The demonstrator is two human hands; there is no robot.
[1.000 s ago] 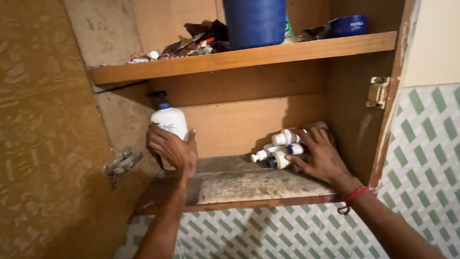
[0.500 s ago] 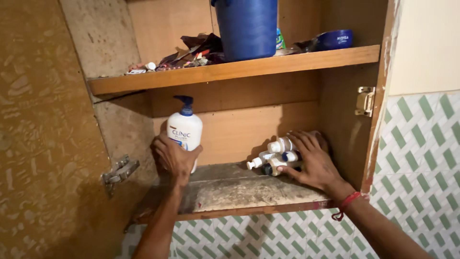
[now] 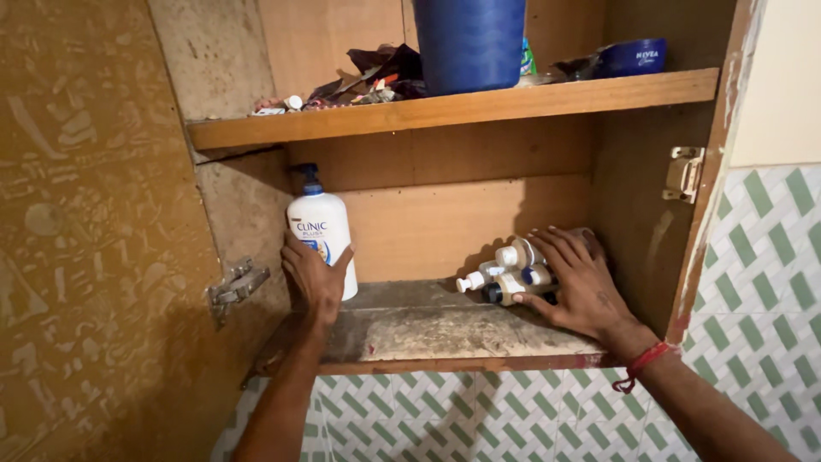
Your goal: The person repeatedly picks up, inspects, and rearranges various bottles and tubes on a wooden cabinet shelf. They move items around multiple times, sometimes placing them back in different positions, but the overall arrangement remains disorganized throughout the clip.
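White pump bottle (image 3: 320, 229) now further left

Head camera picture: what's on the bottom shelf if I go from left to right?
Metal hinge → left hand holding the white pump bottle → bare dusty shelf board → pile of small white bottles → right hand resting on them.

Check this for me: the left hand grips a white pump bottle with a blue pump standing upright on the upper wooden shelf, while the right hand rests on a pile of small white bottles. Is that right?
Not quite. In the head view, the white pump bottle with a blue pump stands upright on the lower wooden shelf, not the upper one. The rest holds: the left hand grips it, and the right hand rests on the pile of small white bottles.
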